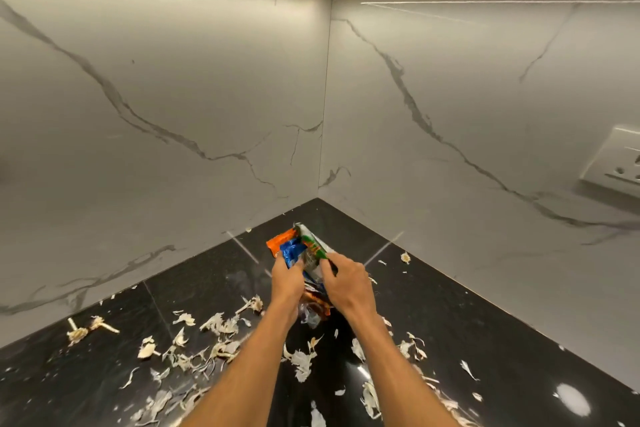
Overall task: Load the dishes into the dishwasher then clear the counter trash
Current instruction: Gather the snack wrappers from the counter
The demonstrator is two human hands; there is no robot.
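Note:
A bunch of crumpled snack wrappers (298, 248), orange, blue, green and silver, is held up over the black counter (467, 316) near the corner. My left hand (285, 279) grips the bunch from the left side. My right hand (346, 283) pinches the green and silver wrapper from the right. More wrapper foil hangs out below between my wrists. Pale garlic peels (214, 347) lie scattered over the counter around and under my arms.
White marble walls meet in a corner just behind the wrappers. A white socket plate (616, 163) sits on the right wall. Garlic stems (90, 326) lie at the left by the wall. Dark cabinets with light strips hang overhead.

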